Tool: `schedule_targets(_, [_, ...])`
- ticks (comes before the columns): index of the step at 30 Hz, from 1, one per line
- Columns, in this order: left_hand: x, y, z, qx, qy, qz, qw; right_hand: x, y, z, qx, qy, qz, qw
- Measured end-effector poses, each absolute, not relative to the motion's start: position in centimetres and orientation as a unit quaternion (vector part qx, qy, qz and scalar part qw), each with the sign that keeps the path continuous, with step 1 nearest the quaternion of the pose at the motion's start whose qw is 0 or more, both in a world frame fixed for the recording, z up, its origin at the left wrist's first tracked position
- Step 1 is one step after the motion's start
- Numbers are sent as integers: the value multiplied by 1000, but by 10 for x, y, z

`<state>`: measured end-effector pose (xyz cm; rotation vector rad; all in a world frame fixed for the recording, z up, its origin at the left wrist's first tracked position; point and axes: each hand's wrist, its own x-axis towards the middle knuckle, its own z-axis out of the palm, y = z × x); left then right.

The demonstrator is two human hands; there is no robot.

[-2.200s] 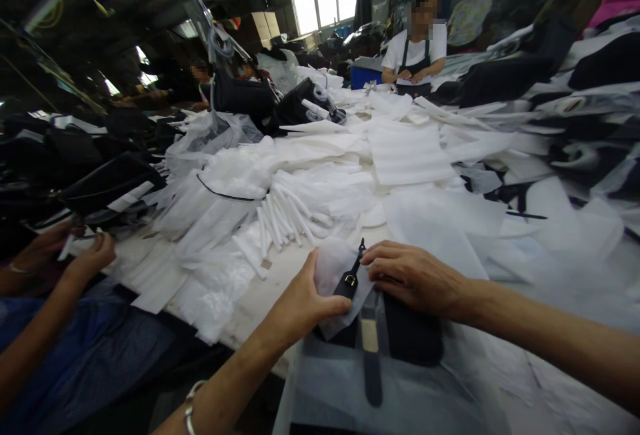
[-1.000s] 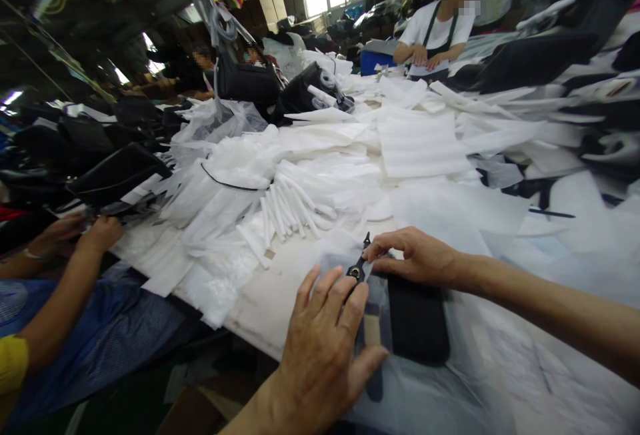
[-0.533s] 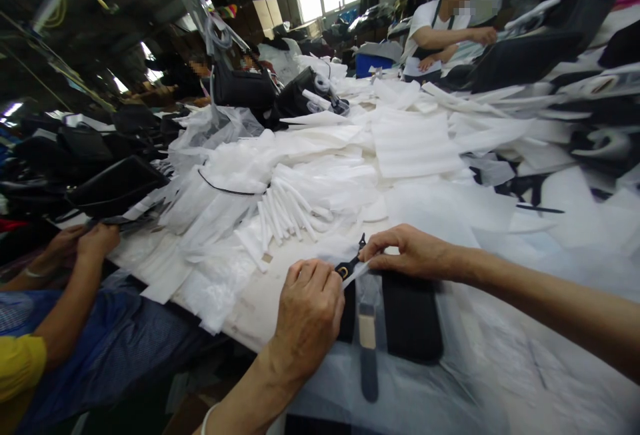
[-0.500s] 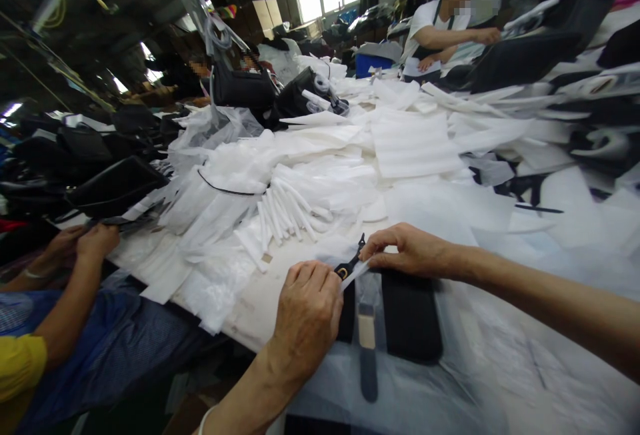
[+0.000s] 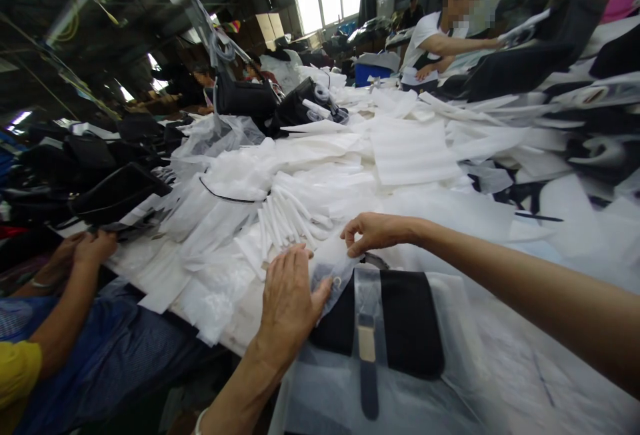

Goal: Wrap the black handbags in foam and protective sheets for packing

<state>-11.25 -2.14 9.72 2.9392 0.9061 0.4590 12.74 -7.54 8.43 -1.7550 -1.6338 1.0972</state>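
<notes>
A black bag point(image 5: 411, 318) lies flat on the worktable in front of me, on a translucent plastic sheet point(image 5: 320, 388). Down its middle runs a dark strap point(image 5: 369, 381) with a beige band, partly under clear film. At the bag's upper left corner a thin translucent wrap point(image 5: 345, 263) covers a small ring point(image 5: 337, 282) and dark strap end. My right hand point(image 5: 379, 231) pinches the top of this wrap between thumb and fingers. My left hand point(image 5: 289, 291) is open, fingers stretched, its thumb against the wrap near the ring; what lies under its palm is hidden.
White foam tubes point(image 5: 285, 218) and piled foam sheets point(image 5: 413, 151) lie beyond my hands. Black bags point(image 5: 120, 191) are heaped at the left. A co-worker's hands point(image 5: 85, 255) are at the table's left edge; another person point(image 5: 430, 45) works across the table.
My left hand has opened from its closed grip and spread its fingers. My right hand has moved slightly left and up; the wrap now covers the ring and strap end, which were bare before.
</notes>
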Motion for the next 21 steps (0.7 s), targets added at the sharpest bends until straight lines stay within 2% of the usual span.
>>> schedule_targets(5, [-116, -8, 99, 926, 347, 52, 137, 130, -70, 81, -612, -517, 531, 277])
schedule_targets(9, [-113, -9, 103, 924, 335, 68, 170, 129, -73, 88, -567, -522, 578, 267])
schedule_targets(12, [-112, -14, 101, 949, 263, 124, 120, 130, -75, 92, -566, -567, 549, 238])
schedule_targets(17, [-112, -22, 95, 978, 74, 192, -40, 127, -75, 90, -580, -601, 492, 246])
schedule_targets(21, [-114, -24, 93, 973, -11, 228, -23, 121, -72, 91, -558, -621, 498, 234])
